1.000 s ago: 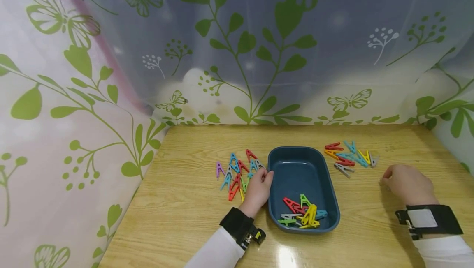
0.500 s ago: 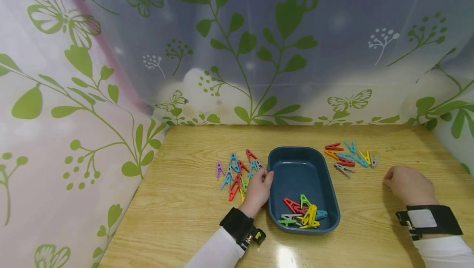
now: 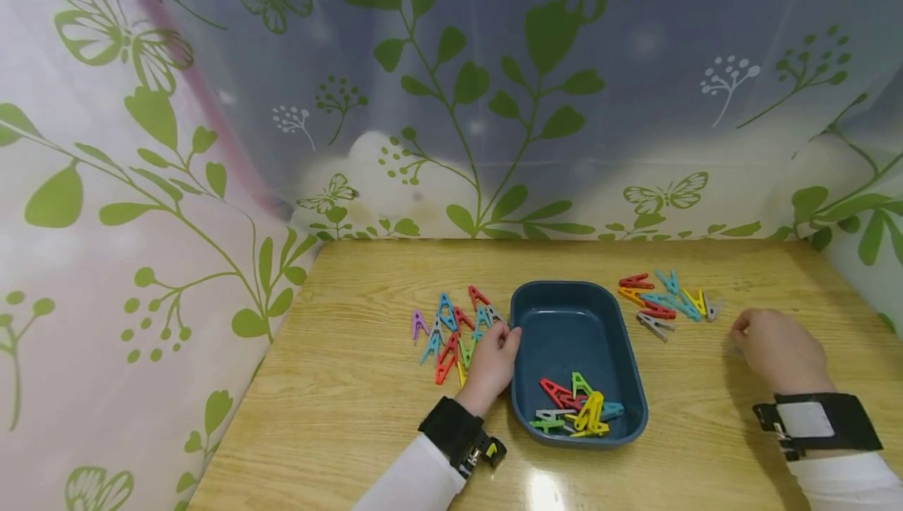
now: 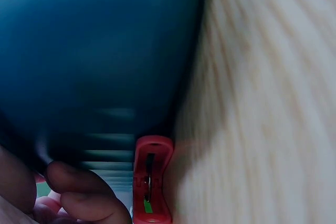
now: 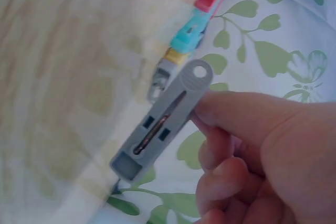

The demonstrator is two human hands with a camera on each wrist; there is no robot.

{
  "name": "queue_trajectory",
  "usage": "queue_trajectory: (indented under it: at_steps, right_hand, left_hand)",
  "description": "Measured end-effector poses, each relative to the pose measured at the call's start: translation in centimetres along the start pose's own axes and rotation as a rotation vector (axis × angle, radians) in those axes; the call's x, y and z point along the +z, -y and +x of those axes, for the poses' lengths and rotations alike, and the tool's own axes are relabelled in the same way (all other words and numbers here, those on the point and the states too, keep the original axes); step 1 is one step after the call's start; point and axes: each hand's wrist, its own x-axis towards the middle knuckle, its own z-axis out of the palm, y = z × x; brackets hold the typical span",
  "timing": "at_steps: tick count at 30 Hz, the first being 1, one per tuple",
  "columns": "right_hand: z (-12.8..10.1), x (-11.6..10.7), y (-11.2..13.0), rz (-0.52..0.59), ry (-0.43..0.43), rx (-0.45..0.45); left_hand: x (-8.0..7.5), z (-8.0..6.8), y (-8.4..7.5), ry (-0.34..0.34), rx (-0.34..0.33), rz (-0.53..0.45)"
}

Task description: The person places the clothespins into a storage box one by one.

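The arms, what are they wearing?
Both arms have white sleeves. The left hand has a black wrist strap with a small black-and-yellow device on it. The right hand has a wider black band with a grey patch.

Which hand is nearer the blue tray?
Left. The left hand rests against the tray at its left rim; the right hand sits well off to its right.
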Motion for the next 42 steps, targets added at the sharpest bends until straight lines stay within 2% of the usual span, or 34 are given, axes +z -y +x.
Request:
queue_trajectory:
  at_steps: [6, 14, 19, 24, 31, 42]
  right_hand:
    - [-0.3, 0.1, 2.0, -0.039, -0.173, -0.121]
    - [-1.5, -0.8, 6.7, -0.071, -0.295, -0.224]
    - [-2.6, -1.2, 9.6, -0.056, -0.407, -0.337]
    - [-3.4, -1.7, 12.0, -0.015, -0.392, -0.381]
    - [-4.0, -1.7, 14.3, -0.017, -0.356, -0.424]
    - [-4.9, 0.4, 17.6, -0.028, -0.247, -0.496]
  left_hand:
    - [0.0, 0.0, -0.1, 0.000, 0.000, 0.002]
    - [0.0, 0.0, 0.0, 0.009, 0.011, -0.008]
    - [0.0, 0.0, 0.1, 0.006, 0.013, -0.014]
    - [0.0, 0.0, 0.1, 0.005, 0.016, -0.016]
    - [0.1, -0.1, 0.0, -0.006, 0.020, 0.004]
    - [0.0, 0.1, 0.3, -0.003, 0.022, 0.014]
